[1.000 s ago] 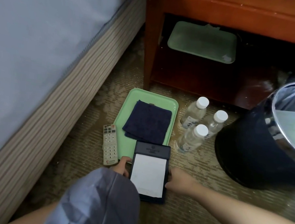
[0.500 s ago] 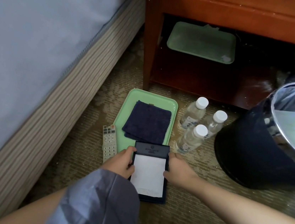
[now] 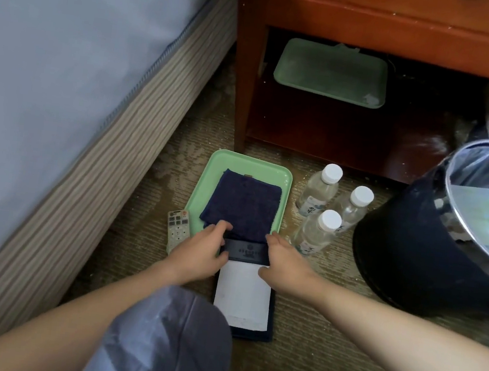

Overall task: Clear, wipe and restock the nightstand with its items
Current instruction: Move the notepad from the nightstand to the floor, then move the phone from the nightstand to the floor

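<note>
A dark blue notepad holder with white paper lies on the carpet, its top end over the near edge of a green tray. My left hand grips the pad's top left corner, fingertips reaching onto the folded dark blue cloth in the tray. My right hand grips the top right corner, thumb on the paper. A grey remote lies left of the tray, partly under my left hand. Three water bottles stand to the right. The wooden nightstand is behind.
A second green tray sits on the nightstand's lower shelf. A black bin with a clear liner stands at the right, close to the bottles. The bed runs along the left. My knee is just below the pad.
Both hands have slid from the pad's lower sides up to its top corners. The pad has stayed on the carpet in about the same place.
</note>
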The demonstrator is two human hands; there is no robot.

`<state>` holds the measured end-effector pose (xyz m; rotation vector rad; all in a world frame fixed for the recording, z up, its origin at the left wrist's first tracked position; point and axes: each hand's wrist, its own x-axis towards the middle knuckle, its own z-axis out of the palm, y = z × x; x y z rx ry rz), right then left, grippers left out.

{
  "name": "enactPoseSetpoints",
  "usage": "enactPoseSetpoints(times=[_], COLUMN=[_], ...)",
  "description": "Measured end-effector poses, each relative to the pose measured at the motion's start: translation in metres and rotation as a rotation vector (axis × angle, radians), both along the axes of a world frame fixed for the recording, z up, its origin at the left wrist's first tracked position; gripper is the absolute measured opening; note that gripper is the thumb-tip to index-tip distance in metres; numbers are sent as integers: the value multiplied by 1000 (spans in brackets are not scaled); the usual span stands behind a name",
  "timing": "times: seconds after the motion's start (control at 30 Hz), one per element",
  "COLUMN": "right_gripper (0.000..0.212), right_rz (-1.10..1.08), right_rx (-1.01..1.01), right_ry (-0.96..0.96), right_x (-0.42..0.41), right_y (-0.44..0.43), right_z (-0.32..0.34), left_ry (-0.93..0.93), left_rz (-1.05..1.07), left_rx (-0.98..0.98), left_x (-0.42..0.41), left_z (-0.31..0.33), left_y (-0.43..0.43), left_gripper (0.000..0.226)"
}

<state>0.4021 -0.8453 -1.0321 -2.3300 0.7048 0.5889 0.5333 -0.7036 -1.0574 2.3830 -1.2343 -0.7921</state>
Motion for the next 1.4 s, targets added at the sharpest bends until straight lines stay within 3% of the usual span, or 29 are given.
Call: enactPoseSetpoints(times=[0.3, 0.37, 0.47, 0.63, 0.77, 0.87, 1.07, 1.4], right_gripper=[62, 68, 71, 49, 36, 32, 32, 39], right_rz=[-50, -65, -48, -41, -64, -185, -584, -689], right_rx=[36, -2, -84, -191, -248, -233, -128, -80], right_ry=[-106, -149, -326, -816, -1141, -1249, -1214, -1135], right_x=[46, 61, 78, 103, 128, 146, 193, 271], right_y=[-26, -35, -49, -82, -117, -150, -223, -288], right_z=[77, 107, 158, 251, 320, 358, 377, 364], left_ry=[-167, -250, -331, -343, -259, -222, -90, 283], left_rz=[-72, -56, 8, 111, 244, 333, 521, 692], left_rx=[-148, -242, -563, -1219, -1399, -1337, -968, -764], left_x=[52, 71, 94, 113, 134, 158, 208, 310], left_z=[74, 102, 154, 254, 325, 363, 402, 404], left_y=[-55, -69, -91, -140, -188, -223, -274, -325], left_gripper=[52, 51, 51, 42, 41, 47, 56, 77])
